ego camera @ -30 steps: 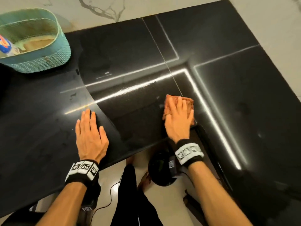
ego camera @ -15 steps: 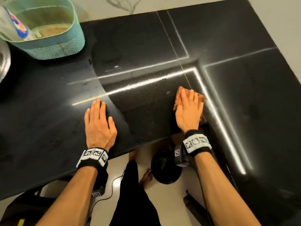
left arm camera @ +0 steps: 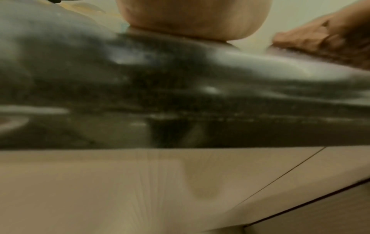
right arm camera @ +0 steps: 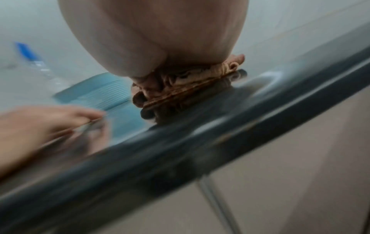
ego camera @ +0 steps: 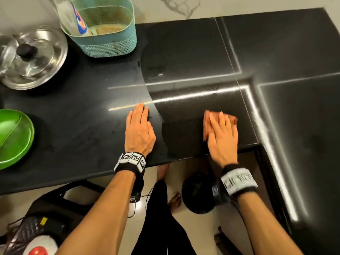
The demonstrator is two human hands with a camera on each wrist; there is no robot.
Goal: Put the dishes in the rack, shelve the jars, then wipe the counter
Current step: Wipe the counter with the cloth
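A folded orange-brown cloth (ego camera: 207, 124) lies on the black stone counter (ego camera: 193, 57) near its front edge. My right hand (ego camera: 221, 133) presses flat on the cloth with straight fingers; in the right wrist view the cloth (right arm camera: 180, 90) bunches in folds under the palm. To the left of it, my left hand (ego camera: 138, 126) lies flat on the bare counter, fingers straight and holding nothing. A curved boundary on the counter separates a duller patch on the left from a glossier patch on the right.
A teal basket (ego camera: 104, 32) with a plastic bottle (ego camera: 73, 17) stands at the back left. A steel lidded pot (ego camera: 31, 57) and a green plate (ego camera: 14, 138) sit at the far left. The counter turns in an L to the right. A dark bin (ego camera: 200, 194) stands on the floor below.
The view has swung left, bringing the pot and green plate into sight. My right hand has slid the cloth nearer to the counter's front edge. The left hand stays flat.
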